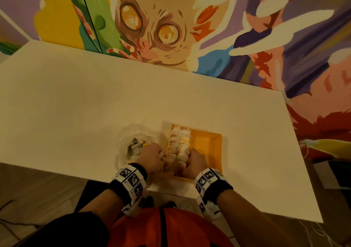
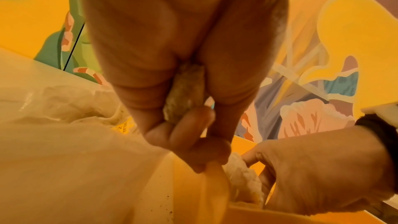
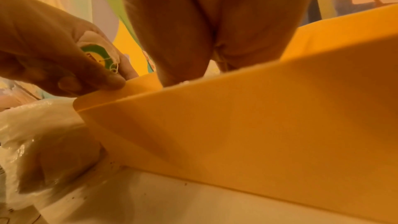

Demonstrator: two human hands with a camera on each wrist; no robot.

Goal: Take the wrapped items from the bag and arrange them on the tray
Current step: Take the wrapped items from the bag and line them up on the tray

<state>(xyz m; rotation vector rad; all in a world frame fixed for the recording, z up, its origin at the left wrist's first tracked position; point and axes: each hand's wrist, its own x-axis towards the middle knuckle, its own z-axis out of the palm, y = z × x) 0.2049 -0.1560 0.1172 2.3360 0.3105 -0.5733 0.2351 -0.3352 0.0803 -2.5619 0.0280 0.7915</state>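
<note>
A yellow tray (image 1: 212, 142) sits near the table's front edge, with several white wrapped items (image 1: 179, 142) lined up in two columns along its left side. Left of it lies a clear plastic bag (image 1: 133, 144) with more wrapped items inside. My left hand (image 1: 160, 156) is at the tray's left rim, fingers curled round a wrapped item (image 2: 185, 94) that carries a green and yellow label (image 3: 100, 55). My right hand (image 1: 190, 158) reaches into the tray's near end and pinches a wrapped item (image 2: 243, 173) lying there. In the right wrist view the tray wall (image 3: 237, 125) hides its fingertips.
The white table (image 1: 95, 104) stands against a painted mural wall (image 1: 171, 28). The tray's right half (image 1: 209, 152) holds nothing. The table's front edge runs just behind both wrists. The bag's plastic (image 3: 43, 142) is bunched against the tray's near left corner.
</note>
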